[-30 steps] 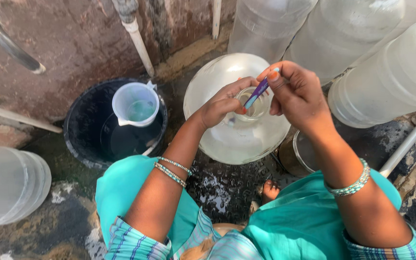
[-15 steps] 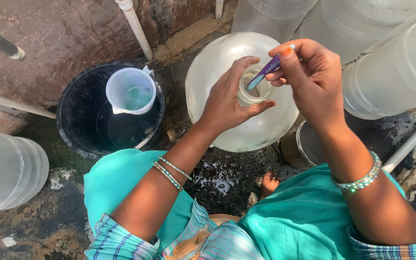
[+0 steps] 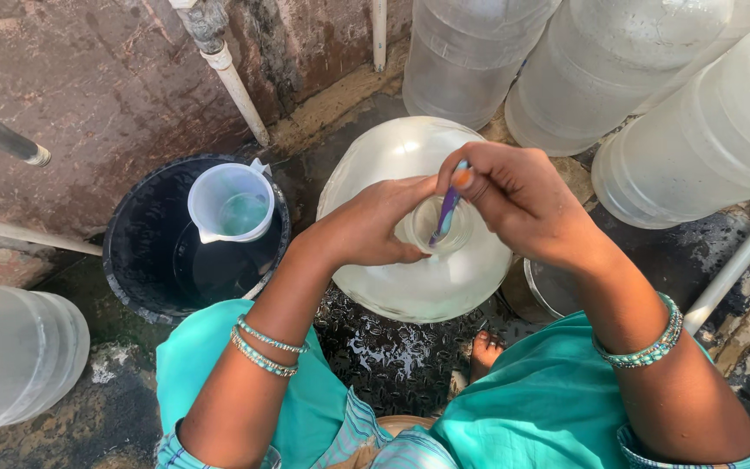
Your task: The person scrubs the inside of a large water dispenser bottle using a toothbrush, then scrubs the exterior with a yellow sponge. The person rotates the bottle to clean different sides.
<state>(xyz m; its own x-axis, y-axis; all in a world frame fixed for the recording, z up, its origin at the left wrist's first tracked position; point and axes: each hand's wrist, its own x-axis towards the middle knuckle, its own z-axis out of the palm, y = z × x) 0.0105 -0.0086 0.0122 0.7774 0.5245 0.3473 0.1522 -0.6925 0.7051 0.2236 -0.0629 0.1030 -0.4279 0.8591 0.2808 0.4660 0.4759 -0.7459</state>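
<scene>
Right hand [image 3: 523,204] holds brush [image 3: 447,213] inside jar [image 3: 410,269] mouth.

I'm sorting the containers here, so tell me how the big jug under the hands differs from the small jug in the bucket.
The big clear jug stands upright on the wet ground with a narrow neck; the small white jug sits inside the black bucket and has a wide open mouth with a spout. The left hand grips the big jug's neck while the right hand pokes a purple brush into it; the small jug is untouched. Both are translucent plastic.
</scene>
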